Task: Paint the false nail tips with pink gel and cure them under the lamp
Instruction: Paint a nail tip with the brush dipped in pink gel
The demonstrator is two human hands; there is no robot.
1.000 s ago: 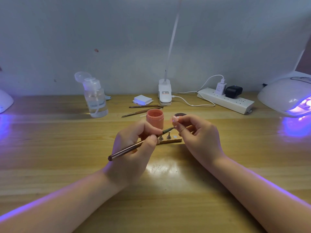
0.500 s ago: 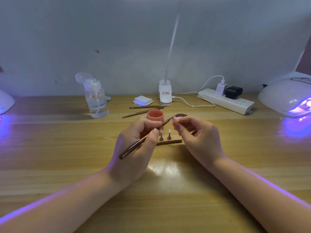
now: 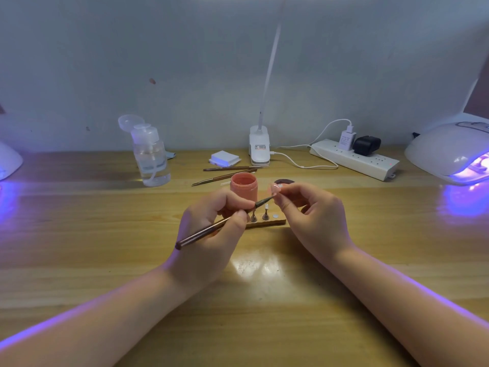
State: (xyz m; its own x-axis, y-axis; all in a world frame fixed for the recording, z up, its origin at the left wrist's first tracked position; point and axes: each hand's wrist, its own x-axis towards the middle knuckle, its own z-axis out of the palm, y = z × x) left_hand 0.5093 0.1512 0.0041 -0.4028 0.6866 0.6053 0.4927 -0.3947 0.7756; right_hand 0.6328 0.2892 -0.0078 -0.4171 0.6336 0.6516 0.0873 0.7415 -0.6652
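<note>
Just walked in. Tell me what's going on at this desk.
A person is painting a false nail tip with pink gel. The left hand holds a thin brush, its bristle end touching the tip, which the right hand pinches up on a small holder. The open pink gel jar stands just behind the hands, above a wooden stand with more pegs. The curing lamp at the right edge glows violet; nothing has gone under it yet.

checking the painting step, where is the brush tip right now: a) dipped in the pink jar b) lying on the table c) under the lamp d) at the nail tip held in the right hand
d: the left hand holds the brush with its tip against the nail tip pinched in the right hand, in front of the pink jar.
</note>
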